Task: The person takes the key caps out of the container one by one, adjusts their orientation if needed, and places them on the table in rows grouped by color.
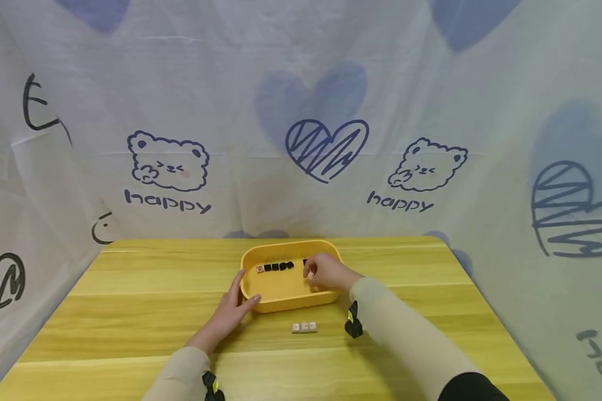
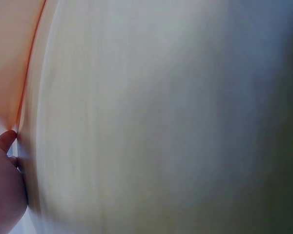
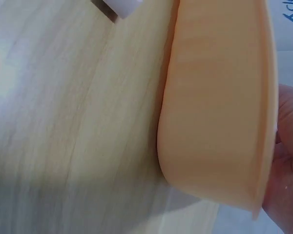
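A shallow yellow plastic tray (image 1: 276, 305) rests on the table. My left hand (image 1: 231, 309) spans its near left corner, thumb at the front rim and a finger along the left rim, both fairly straight. In the left wrist view, fingertips (image 2: 9, 139) touch the tray's edge. My right hand (image 1: 325, 271) reaches over the near rim into the tray's right part, fingers curled, with a small pale keycap (image 1: 310, 275) at the fingertips. Inside, along the far wall, several black keycaps (image 1: 275, 267) line up beside a pinkish one (image 1: 260, 269). Another dark keycap (image 1: 305, 262) is partly hidden by the right hand.
Three white keycaps (image 1: 304, 327) sit in a row on the wooden table (image 1: 145, 323), in front of the tray. Behind the table hangs a white cloth (image 1: 241, 184) with hearts and bear drawings. Black-and-yellow wrist straps (image 1: 353, 320) show at both sleeves.
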The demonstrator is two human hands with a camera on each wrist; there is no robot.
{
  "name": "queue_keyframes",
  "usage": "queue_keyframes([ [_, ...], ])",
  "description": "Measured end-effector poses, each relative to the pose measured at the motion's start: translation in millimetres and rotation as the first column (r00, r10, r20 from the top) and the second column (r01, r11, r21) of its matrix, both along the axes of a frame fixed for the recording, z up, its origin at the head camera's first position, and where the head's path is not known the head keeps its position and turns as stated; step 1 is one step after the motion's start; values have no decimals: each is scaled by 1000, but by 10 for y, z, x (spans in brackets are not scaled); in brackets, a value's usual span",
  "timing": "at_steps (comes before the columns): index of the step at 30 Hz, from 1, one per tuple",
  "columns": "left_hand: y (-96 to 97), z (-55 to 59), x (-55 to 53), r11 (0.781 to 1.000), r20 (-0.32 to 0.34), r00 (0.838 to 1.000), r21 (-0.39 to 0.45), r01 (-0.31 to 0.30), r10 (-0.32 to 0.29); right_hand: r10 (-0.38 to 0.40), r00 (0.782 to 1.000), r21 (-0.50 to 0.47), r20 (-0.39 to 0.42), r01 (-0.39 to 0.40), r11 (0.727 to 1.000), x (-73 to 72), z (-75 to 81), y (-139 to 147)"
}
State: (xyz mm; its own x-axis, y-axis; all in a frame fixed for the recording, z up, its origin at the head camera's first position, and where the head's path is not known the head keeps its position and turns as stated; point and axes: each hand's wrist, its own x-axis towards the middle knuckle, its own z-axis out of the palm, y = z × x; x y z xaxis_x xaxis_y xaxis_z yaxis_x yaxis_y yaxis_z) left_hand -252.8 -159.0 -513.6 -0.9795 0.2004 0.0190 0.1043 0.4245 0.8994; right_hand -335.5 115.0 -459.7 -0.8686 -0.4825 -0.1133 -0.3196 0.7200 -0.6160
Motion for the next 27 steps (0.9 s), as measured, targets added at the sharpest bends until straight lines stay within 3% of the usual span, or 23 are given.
queue_keyframes([
  [7, -13, 14, -3, 1000, -4, 1000, -9, 1, -1, 18, 998, -30, -64, -20, 999, 100, 102, 73],
  [15, -8, 26, 8, 1000, 2, 1000, 6, 20, -20, 2, 993, -151, -115, -20, 988, 252, 145, 184],
  [21, -3, 23, 6, 1000, 5, 1000, 13, 20, -20, -15, 994, -240, -109, -12, 971, 443, 212, 253],
  [27, 2, 38, 0, 1000, 0, 1000, 8, 21, -21, -36, 994, -268, -98, 9, 963, 606, 225, 292],
])
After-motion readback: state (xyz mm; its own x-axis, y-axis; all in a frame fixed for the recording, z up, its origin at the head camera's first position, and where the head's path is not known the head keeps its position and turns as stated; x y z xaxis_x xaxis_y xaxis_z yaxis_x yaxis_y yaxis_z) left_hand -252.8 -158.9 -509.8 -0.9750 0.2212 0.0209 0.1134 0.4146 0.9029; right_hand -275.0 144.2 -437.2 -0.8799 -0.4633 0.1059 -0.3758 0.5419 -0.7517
